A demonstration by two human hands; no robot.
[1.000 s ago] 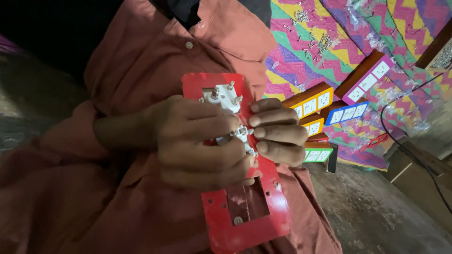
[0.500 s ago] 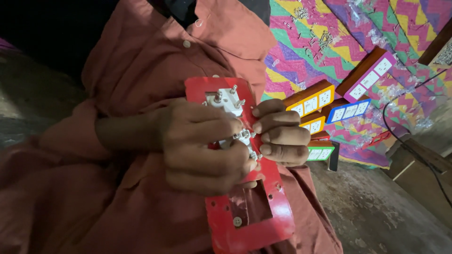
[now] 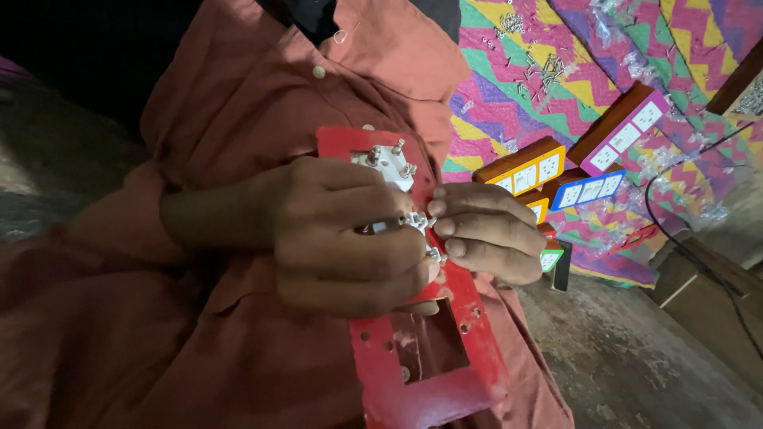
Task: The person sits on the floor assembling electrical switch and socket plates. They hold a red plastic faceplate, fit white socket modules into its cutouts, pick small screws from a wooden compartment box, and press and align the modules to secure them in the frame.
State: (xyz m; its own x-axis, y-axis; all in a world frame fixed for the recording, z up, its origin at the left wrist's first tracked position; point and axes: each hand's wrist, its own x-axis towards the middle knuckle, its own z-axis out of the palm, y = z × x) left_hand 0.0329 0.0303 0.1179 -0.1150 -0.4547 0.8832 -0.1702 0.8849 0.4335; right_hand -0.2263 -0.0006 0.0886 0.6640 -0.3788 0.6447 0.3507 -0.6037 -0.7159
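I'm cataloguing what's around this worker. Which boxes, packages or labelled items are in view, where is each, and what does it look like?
Orange-framed switch board: right of the hands, wooden box, white switches.
Purple-framed switch board: further right, tilted wooden box.
Blue-framed switch board: below the purple one.
Green-framed switch board: mostly hidden behind the right hand.
Red plate: gripped by the left hand, rectangular cutouts.
No screens or signs.

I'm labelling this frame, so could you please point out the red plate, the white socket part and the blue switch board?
red plate (image 3: pixel 445 389), head view, bare lower face.
white socket part (image 3: pixel 389 165), head view, top body.
blue switch board (image 3: pixel 588 191), head view, front face.
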